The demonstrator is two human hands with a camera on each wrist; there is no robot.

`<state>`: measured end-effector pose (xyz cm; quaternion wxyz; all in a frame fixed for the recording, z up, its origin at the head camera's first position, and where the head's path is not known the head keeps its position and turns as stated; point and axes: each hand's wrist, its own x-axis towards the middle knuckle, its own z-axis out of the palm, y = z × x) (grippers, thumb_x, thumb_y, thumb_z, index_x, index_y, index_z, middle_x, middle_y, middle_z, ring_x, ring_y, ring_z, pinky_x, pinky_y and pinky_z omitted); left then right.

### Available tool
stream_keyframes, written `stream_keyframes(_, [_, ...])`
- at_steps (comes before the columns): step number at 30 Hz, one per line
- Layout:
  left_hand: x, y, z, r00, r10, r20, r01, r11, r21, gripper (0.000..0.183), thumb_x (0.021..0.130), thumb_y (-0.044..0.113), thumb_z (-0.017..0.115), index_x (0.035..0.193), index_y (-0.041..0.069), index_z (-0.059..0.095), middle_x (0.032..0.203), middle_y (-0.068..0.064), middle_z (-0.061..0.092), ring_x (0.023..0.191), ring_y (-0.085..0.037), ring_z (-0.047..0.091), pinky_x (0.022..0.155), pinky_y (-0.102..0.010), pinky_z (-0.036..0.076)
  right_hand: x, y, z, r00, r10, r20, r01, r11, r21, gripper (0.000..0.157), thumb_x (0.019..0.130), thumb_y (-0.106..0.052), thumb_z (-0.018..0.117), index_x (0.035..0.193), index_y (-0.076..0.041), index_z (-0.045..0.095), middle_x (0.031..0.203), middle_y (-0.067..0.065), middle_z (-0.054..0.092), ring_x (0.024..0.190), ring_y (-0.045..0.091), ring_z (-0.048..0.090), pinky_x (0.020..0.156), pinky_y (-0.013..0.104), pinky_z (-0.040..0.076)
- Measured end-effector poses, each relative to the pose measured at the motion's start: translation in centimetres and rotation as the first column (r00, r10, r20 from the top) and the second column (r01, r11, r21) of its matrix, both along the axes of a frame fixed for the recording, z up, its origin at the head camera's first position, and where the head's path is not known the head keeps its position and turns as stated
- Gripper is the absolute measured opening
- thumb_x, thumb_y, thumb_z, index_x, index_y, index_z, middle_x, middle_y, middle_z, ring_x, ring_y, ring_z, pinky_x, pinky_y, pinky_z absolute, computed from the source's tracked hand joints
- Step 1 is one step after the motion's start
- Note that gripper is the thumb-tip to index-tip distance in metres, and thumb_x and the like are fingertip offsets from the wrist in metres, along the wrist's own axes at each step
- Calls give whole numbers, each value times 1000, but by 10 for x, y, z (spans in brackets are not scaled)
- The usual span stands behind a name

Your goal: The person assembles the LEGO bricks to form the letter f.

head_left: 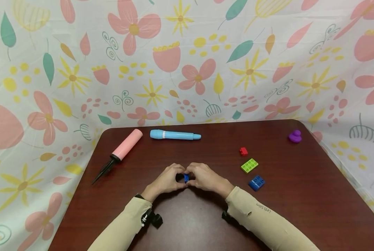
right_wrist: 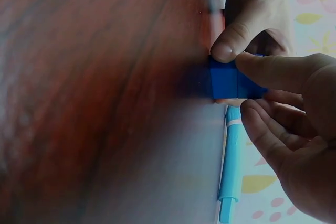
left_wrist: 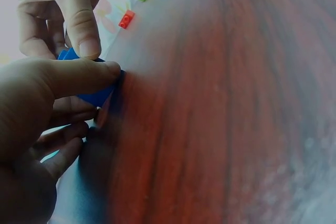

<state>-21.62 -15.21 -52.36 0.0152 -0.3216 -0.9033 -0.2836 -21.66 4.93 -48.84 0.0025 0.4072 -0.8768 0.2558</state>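
Note:
Thumbs and fingertips of both hands meet on a small blue toy building brick (head_left: pixel 186 178) above the middle of the tabletop. My left hand (head_left: pixel 166 179) pinches it from the left, and my right hand (head_left: pixel 207 177) pinches it from the right. In the right wrist view a seam crosses the blue piece (right_wrist: pixel 224 82), so whether it is one brick or two joined bricks I cannot tell. The left wrist view shows studs on its far side, while the fingers cover much of the rest.
To the right lie a red brick (head_left: pixel 244 151), a lime green brick (head_left: pixel 249 165) and another blue brick (head_left: pixel 256 183). A purple duck-like toy (head_left: pixel 295 136) sits at the far right. Farther left are a pink hand pump (head_left: pixel 127 144) and a light blue microphone-shaped tube (head_left: pixel 175 135).

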Motion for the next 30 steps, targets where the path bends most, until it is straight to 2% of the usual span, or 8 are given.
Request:
stream_keyframes(5, [0, -1, 2, 1000, 14, 25, -13, 1000, -10, 38, 78, 30, 82, 109, 10, 72, 115, -3, 68, 112, -19, 58, 95, -37, 49, -2, 2, 0, 1000, 14, -1, -14, 1000, 4, 29, 80, -16, 81, 106, -7, 70, 104, 3, 66, 82, 12, 65, 67, 19, 52])
stream_keyframes(14, [0, -1, 0, 1000, 21, 17, -20, 1000, -12, 35, 80, 30, 80, 108, 10, 73, 114, -2, 68, 112, -18, 58, 95, -36, 49, -3, 5, 0, 1000, 29, 13, -29, 1000, -2, 34, 83, -19, 78, 114, -7, 69, 108, 5, 66, 84, 11, 65, 68, 18, 52])
stream_keyframes(30, [1, 0, 0, 1000, 23, 16, -23, 1000, -8, 35, 79, 29, 82, 107, 10, 73, 114, -2, 68, 113, -19, 57, 95, -38, 49, -4, 7, -1, 999, 37, 15, -36, 997, -71, 32, 82, -17, 79, 110, -5, 69, 102, 4, 67, 81, 13, 67, 66, 17, 52])
